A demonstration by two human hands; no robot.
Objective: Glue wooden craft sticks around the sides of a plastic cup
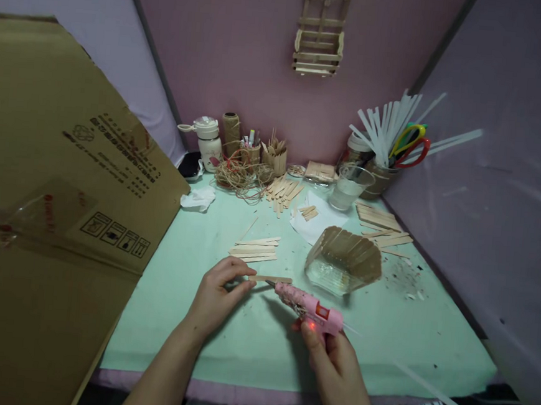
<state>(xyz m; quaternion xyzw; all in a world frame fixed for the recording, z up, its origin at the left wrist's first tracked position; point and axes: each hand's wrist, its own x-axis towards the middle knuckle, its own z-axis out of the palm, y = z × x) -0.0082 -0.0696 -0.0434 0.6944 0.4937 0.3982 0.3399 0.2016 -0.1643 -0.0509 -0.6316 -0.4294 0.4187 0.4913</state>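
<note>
Held stick: a flat wooden stick point(274, 279) is raised over the near middle of the desk point(170, 338), lying nearly level and joined to nothing that shows.
Left hand: the fingers of the left hand point(221, 286) pinch the stick by its left end.
Right hand: the fingers of the right hand point(333, 357) are wrapped around the handle of a pink glue gun point(309, 306), where a red light glows.
Nozzle: at the stick's underside, near its middle; whether it touches, or any glue is laid there, I cannot tell.
Built so far: a brown slatted container point(348, 252) stands beyond the glue gun, its slats set side by side into a wall; its lower near part looks clear, and whether that is a finished side I cannot tell.
Loose, not yet joined: a row of pale sticks point(255, 249) beyond the left hand, a heap of sticks point(283, 191) near the back, short pieces point(308, 212) on white paper point(319, 228), and stacked sticks point(377, 216) at the right.
Stage: seemingly midway, as 1 stick is at the nozzle and many lie unattached.
</note>
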